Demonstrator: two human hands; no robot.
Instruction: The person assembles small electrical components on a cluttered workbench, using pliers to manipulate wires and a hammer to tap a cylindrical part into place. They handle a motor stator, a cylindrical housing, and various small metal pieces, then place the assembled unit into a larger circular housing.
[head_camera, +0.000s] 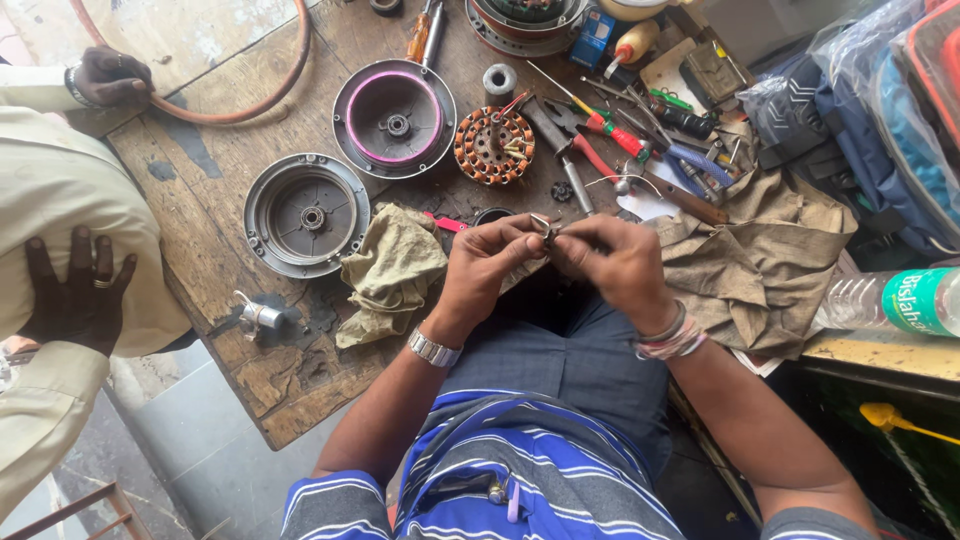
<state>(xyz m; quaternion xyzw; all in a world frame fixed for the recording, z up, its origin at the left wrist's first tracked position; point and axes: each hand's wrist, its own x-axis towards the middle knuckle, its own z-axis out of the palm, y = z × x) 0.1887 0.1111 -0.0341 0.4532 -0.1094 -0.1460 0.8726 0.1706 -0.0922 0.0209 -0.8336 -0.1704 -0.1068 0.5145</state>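
My left hand and my right hand meet over my lap at the workbench edge. Between their fingertips they pinch a small metal part; its exact kind is too small to tell. A watch sits on my left wrist and thread bands on my right. Just beyond my hands lie a copper-wound motor stator, a round motor cover with a pink rim and a grey round motor cover.
A crumpled rag lies left of my hands, a larger brown cloth right. Pliers, screwdrivers and other tools crowd the far bench. Another person in beige stands left, one hand on their hip. A plastic bottle lies right.
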